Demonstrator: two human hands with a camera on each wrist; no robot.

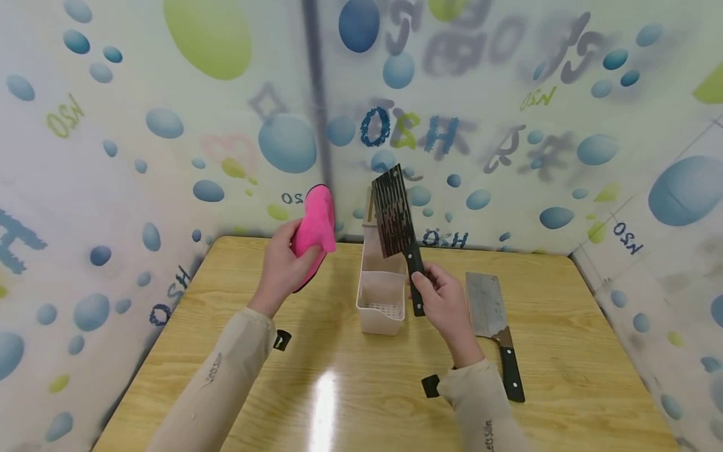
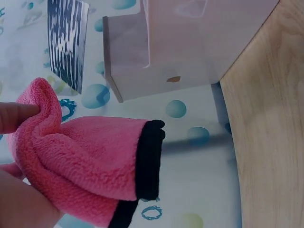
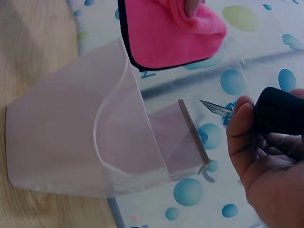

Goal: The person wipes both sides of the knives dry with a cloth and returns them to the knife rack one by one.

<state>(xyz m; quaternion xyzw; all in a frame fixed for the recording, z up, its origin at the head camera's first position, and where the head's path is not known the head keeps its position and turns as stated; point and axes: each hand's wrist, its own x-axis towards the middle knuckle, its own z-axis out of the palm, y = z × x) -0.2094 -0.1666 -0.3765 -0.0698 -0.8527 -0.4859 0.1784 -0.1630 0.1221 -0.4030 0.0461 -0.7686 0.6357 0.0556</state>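
The walls point(image 1: 480, 94) have blue and green spots, and a wooden tabletop point(image 1: 570, 358) sits in front of them. The left hand point(image 1: 287, 260) pinches a folded pink cloth point(image 1: 316, 216) up in the air. The right hand point(image 1: 446, 301) grips the black handle of a knife point(image 1: 394, 213), its streaky blade pointing up, leaning a little left. A pale box point(image 1: 381, 323) stands between the hands, and another knife point(image 1: 487, 304) lies flat to the right. The cloth and the blade are apart, so this looks like getting ready to wipe. The next move probably calls for bringing the cloth to the flat side, with fingers away from the sharp edge.
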